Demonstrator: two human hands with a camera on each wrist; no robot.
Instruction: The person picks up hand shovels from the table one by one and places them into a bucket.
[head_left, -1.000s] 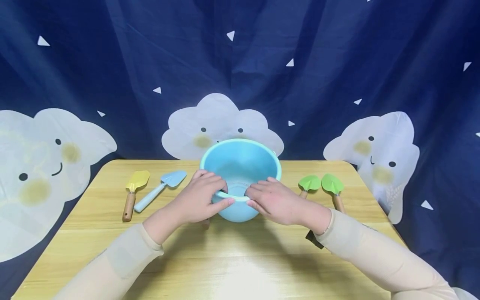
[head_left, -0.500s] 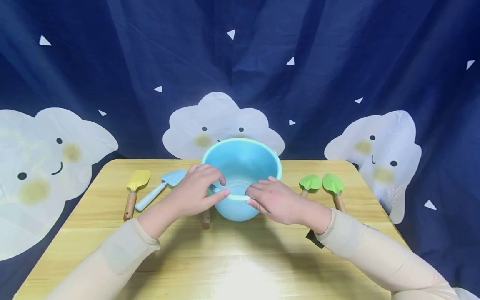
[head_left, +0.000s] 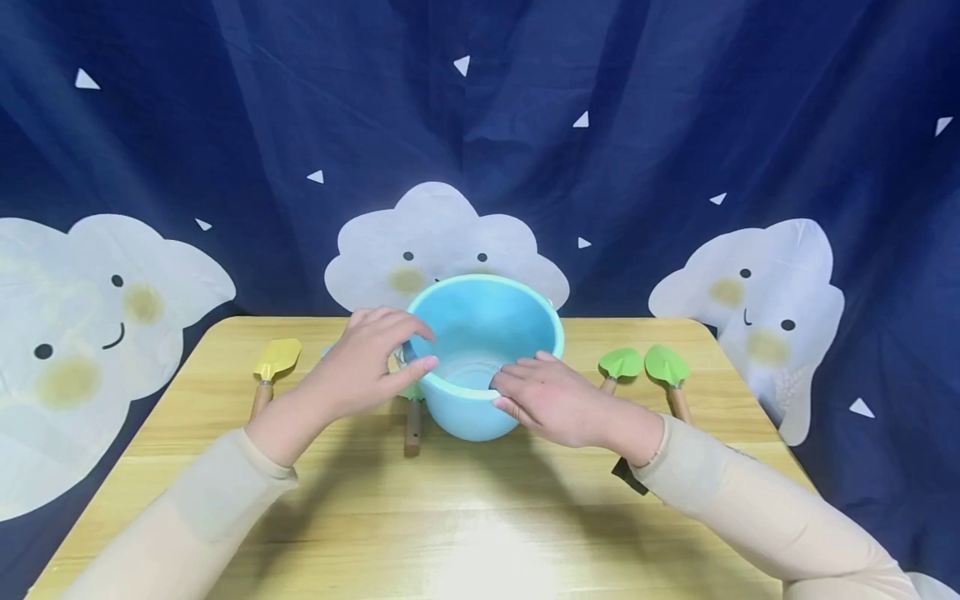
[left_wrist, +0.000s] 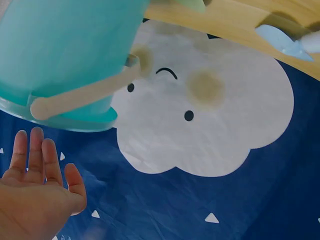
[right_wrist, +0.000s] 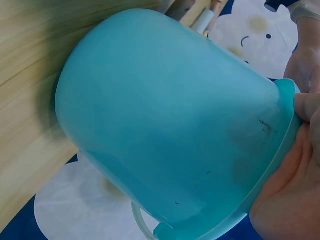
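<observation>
A light blue bucket (head_left: 468, 421) stands in the middle of the wooden table, its mouth toward me. My right hand (head_left: 551, 404) pinches its near rim, fingers inside and thumb outside; the right wrist view shows that hand (right_wrist: 287, 195) at the rim too. My left hand (head_left: 367, 358) is at the bucket's left side, holding nothing, thumb and fingers spread apart. In the left wrist view its fingers stretch out below the bucket's rim, with a gap between. A pale handle (left_wrist: 85, 94) hangs across the bucket's side there.
Left lies a yellow trowel (head_left: 277, 357); a light blue trowel (left_wrist: 282, 41) is mostly hidden by my left hand in the head view. A wooden-handled trowel (head_left: 412, 429) lies beside the bucket. Two green trowels (head_left: 621, 363) are at right. A blue curtain (head_left: 637, 125) hangs behind.
My left hand has let go of the near rim and moved left and away from me, round the bucket's left side. My right hand and the bucket have stayed in place.
</observation>
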